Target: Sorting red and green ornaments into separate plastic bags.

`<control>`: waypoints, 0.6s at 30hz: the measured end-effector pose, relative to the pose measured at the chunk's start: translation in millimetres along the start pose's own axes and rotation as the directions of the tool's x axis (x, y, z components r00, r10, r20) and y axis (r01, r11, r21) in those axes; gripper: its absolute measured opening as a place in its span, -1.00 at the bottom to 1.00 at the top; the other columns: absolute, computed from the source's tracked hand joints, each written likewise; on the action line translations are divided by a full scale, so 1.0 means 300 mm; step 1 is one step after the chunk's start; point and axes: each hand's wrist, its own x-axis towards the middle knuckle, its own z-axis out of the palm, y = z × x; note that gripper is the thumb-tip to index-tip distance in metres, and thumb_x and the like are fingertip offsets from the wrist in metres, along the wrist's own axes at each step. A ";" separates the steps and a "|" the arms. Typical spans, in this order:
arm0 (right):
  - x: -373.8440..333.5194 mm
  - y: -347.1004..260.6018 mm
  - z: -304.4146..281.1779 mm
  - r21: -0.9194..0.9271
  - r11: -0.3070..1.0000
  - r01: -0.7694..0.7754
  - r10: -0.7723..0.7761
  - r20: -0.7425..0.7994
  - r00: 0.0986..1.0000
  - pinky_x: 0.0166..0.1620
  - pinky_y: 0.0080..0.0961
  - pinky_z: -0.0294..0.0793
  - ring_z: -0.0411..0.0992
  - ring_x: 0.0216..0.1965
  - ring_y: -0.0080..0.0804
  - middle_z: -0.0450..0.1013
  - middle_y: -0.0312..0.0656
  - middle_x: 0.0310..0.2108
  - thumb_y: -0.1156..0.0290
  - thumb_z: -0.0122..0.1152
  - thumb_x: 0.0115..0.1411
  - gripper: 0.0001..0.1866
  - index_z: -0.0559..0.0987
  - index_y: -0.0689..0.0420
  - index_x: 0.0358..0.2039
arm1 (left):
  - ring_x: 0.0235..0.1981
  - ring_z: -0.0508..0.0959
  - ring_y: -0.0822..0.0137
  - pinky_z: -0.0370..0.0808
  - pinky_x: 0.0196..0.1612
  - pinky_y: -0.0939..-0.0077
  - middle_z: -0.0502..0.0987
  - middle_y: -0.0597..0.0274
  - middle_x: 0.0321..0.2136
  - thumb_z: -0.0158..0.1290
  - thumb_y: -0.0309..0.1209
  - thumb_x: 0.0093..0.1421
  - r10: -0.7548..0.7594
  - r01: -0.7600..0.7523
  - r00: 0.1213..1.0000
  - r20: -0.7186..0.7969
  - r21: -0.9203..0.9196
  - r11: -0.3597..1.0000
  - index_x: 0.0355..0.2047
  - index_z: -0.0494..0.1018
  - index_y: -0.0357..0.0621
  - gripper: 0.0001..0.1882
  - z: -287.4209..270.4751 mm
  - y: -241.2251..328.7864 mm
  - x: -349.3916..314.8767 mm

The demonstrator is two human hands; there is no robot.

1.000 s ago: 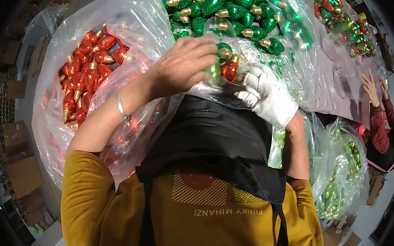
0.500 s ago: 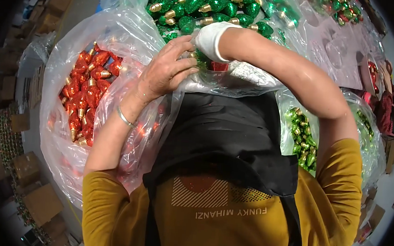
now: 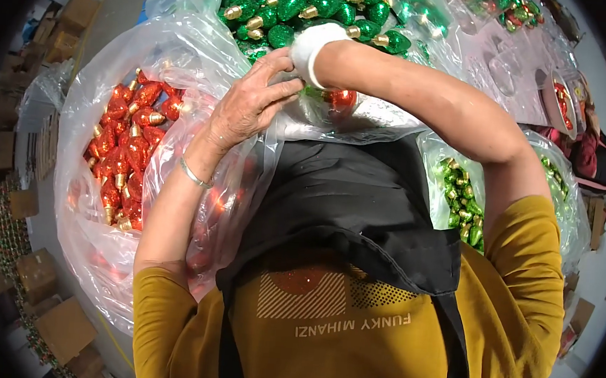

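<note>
My left hand [image 3: 253, 101], bare with a bracelet at the wrist, reaches in with curved fingers toward the other hand. Its fingertips close in beside something clear and greenish, mostly hidden. My right hand [image 3: 315, 51], in a white glove, bends in from the right and meets the left; its fingers are hidden behind the glove's back. Just below them a red glitter bulb [image 3: 341, 102] shows through clear plastic. Beyond the hands lies a heap of green glitter bulbs [image 3: 323, 6] with gold caps, in a clear bag.
Left stands a big clear bag [image 3: 101, 55] of red bulbs [image 3: 126, 152]. At the right is a bag of light green bulbs [image 3: 464, 200]. Mixed bulbs [image 3: 519, 11] lie at far right, near a bowl [image 3: 562, 102] and another person [image 3: 597, 157]. Cardboard boxes [image 3: 65, 320] stand at left.
The view has shifted slightly. My right hand has turned and moved a little left, closer to the left hand. More of the red bulb below them shows now.
</note>
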 end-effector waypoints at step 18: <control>0.035 0.079 0.083 0.085 0.977 0.197 -0.188 -0.108 0.976 -0.36 -0.27 0.47 0.50 -0.41 -0.01 0.52 0.01 -0.47 0.31 0.20 -0.02 -0.78 0.58 0.07 -0.33 | 0.09 0.37 -0.02 0.40 0.07 0.22 0.41 0.07 -0.10 0.16 -0.62 -0.04 0.014 -0.013 0.999 -0.032 0.003 1.000 -0.23 0.49 -0.17 -0.69 0.013 0.019 0.010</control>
